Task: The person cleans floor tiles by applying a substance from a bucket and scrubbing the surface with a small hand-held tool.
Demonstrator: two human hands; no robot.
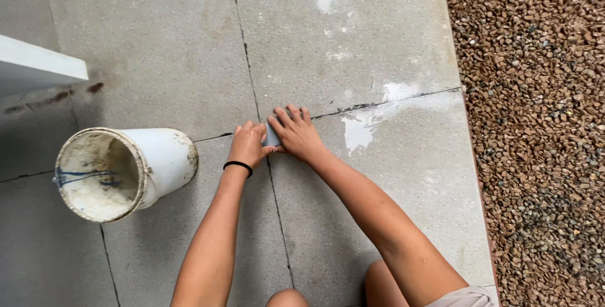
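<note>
Starting at the far left, we see a white slab edge (38, 64) jutting in above the bucket (123, 171). That bucket is white, grimy inside, with a blue handle showing within; it stands on the grey paved floor (157, 48), tilted toward us in this view, well left of the hands.

Right of the bucket, our left hand (247, 145) rests on the floor at a crossing of tile joints, a black band (237, 166) around its wrist. Its fingers are curled together and pinch the left edge of a small grey block (271, 135), thumb reaching to its lower corner. We cannot tell what the block is made of.

The block lies flat on the floor, between the two hands and right on the joint line, far right of the bucket.

Our right hand (296, 133) touches the block's right side; its fingers are slightly spread and pressed down over the block and floor, and the hand meets the left thumb.

Farther right of the bucket, pale white smears (362, 127) mark the floor along the joint. Beyond the floor's edge lies a bed of brown gravel (535, 124).
</note>
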